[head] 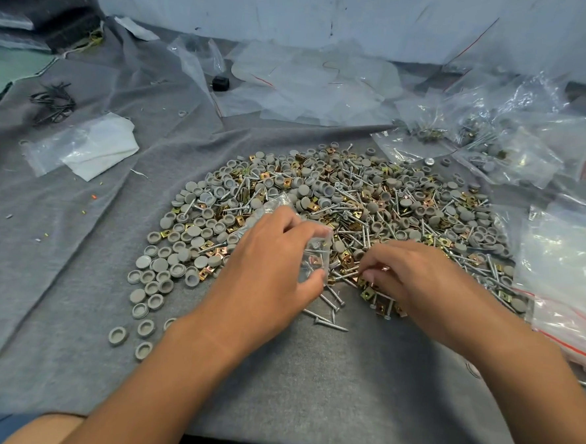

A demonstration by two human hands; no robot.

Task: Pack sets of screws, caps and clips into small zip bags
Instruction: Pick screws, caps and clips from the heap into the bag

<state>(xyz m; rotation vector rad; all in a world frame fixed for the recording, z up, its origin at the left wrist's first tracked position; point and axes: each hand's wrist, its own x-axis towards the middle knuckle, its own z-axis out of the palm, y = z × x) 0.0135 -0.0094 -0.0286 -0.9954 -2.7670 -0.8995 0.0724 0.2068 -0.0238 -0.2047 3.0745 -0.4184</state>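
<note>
A wide heap of grey round caps (165,269), silver screws (330,322) and brass-coloured clips (369,295) covers the grey cloth (275,375) in the middle. My left hand (264,275) holds a small clear zip bag (313,257) with its mouth toward the right; a few screws and a clip show inside. My right hand (418,281) rests on the heap's near edge, fingertips pinched on a clip just right of the bag.
Filled zip bags (495,145) lie at the back right. A stack of empty zip bags with red strips (568,293) sits at the right edge. More empty bags (310,78), a white cloth in plastic (93,148) and black wire ties (52,102) lie behind and left.
</note>
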